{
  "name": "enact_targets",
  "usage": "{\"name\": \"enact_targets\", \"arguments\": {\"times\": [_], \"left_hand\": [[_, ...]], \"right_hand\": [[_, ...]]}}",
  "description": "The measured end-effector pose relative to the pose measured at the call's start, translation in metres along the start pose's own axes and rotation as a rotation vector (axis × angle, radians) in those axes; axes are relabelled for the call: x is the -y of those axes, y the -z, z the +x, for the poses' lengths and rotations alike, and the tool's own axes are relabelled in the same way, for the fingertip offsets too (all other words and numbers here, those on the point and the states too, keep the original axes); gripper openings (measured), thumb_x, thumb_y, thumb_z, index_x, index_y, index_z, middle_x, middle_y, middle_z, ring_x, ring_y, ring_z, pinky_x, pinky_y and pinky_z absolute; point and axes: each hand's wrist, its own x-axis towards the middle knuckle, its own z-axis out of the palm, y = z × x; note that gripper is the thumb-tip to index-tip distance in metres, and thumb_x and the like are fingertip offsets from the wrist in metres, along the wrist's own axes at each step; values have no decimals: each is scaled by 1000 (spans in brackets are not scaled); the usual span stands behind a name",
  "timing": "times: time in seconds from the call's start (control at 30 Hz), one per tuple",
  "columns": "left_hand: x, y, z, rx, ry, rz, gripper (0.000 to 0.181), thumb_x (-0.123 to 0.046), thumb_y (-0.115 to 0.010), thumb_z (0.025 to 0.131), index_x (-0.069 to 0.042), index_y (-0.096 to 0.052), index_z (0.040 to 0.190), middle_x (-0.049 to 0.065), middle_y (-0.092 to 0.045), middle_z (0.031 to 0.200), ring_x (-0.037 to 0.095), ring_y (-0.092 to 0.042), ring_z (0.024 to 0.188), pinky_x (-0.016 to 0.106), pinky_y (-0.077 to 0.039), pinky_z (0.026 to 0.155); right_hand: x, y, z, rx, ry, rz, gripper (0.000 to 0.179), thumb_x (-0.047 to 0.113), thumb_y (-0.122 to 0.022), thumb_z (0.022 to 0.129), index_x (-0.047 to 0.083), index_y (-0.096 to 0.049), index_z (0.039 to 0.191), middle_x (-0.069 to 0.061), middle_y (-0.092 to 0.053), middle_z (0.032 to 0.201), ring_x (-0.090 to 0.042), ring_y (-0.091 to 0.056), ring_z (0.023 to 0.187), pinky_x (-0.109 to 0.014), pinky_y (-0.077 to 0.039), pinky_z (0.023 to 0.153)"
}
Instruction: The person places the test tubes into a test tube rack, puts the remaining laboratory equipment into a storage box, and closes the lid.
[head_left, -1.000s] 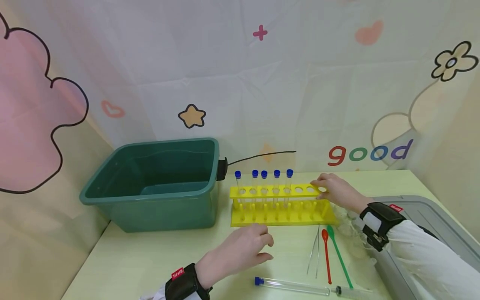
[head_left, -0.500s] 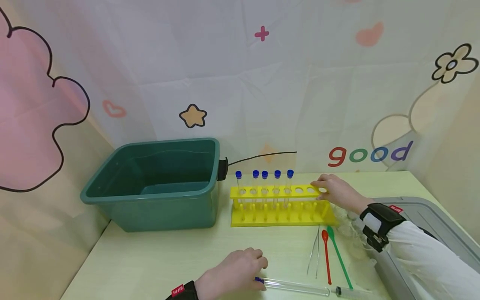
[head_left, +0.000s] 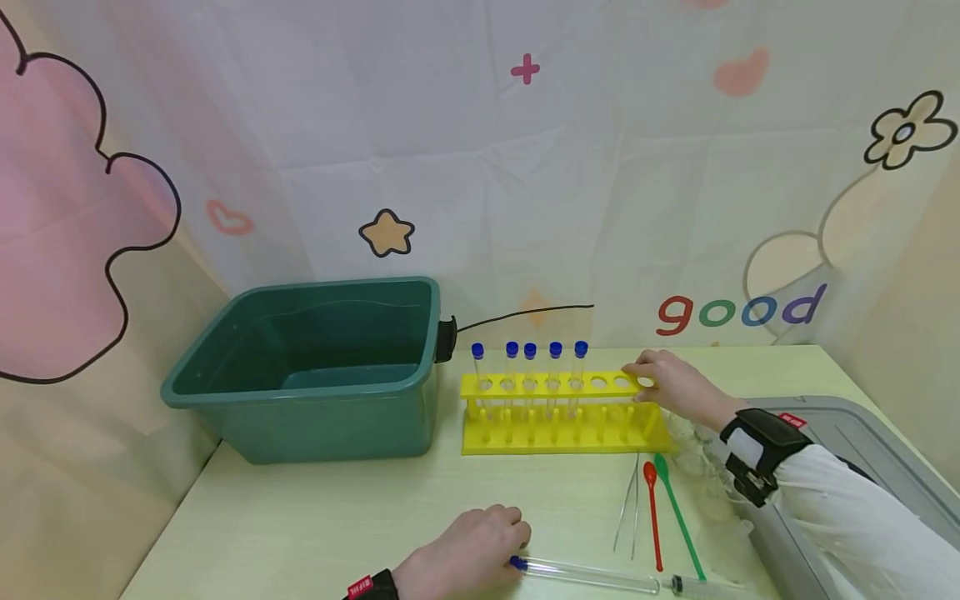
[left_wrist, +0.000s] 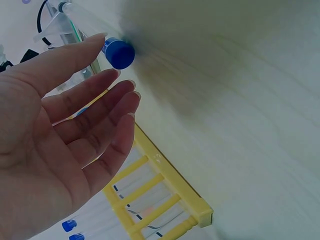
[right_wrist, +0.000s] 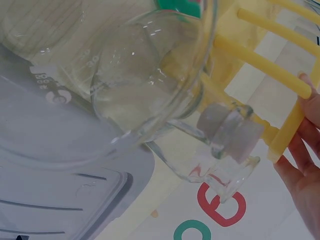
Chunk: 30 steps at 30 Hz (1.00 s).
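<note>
A clear test tube [head_left: 592, 576] with a blue cap lies flat near the table's front. My left hand [head_left: 472, 550] is at its capped end. In the left wrist view the thumb and fingers are spread apart on either side of the blue cap [left_wrist: 120, 53], not visibly closed on it. My right hand [head_left: 678, 387] grips the right end of the yellow test tube rack [head_left: 562, 447], fingers at its top bar; the right wrist view shows the fingers on the rack's end [right_wrist: 285, 132]. Several blue-capped tubes [head_left: 555, 350] stand upright in the rack's left holes.
A green bin [head_left: 337, 425] stands at the left. Tweezers [head_left: 627, 504], a red spoon [head_left: 653, 517], a green spoon [head_left: 681, 517] and a syringe [head_left: 705, 588] lie front right. Clear glass flasks [right_wrist: 150, 85] stand beside a grey tray [head_left: 817, 408].
My left hand has come down and toward the front, to the capped end of the lying test tube. The right hand stays on the rack.
</note>
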Motion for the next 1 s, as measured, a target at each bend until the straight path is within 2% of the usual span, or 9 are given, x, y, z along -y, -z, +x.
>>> {"name": "enact_targets", "arguments": {"times": [0.17, 0.43, 0.7, 0.83, 1.0], "left_hand": [[1, -4, 0, -34, -17, 27, 18, -24, -74, 75, -17, -58, 77, -12, -35, 68, 1, -36, 61, 12, -29, 52], [1, -8, 2, -34, 1, 38, 13, -15, -71, 76, -18, -59, 74, -11, -35, 67, 2, -35, 60, 13, -29, 52], [-1, -8, 5, 11, 58, 43, 12, -13, -69, 77, -16, -58, 73, -10, -37, 66, 3, -36, 59, 15, -30, 51], [0, -8, 4, 26, 104, 6, 10, -11, -67, 79, -16, -58, 76, -11, -40, 68, 3, -38, 61, 15, -33, 54], [4, -3, 3, 25, 141, -126, 9, -11, -66, 81, -14, -58, 80, -12, -45, 72, 1, -42, 64, 13, -36, 59]], "right_hand": [[0, 0, 0, -4, 2, -8, 38, -1, -74, 70, -4, -63, 107, -9, -55, 91, -27, -49, 80, -38, -45, 72], [-2, -2, 0, -9, 4, -23, 38, 0, -74, 70, -3, -64, 107, -9, -55, 91, -26, -48, 79, -38, -45, 72], [-2, -2, 0, -9, 8, -25, 38, 1, -74, 71, -3, -64, 107, -9, -55, 91, -25, -49, 79, -38, -45, 72], [-1, -2, -1, -11, 5, -25, 38, 1, -74, 71, -3, -64, 107, -9, -55, 91, -25, -48, 79, -38, -45, 72], [-1, -1, -1, -13, 14, -27, 38, 2, -74, 71, -4, -63, 107, -8, -55, 90, -24, -48, 77, -36, -45, 70]]}}
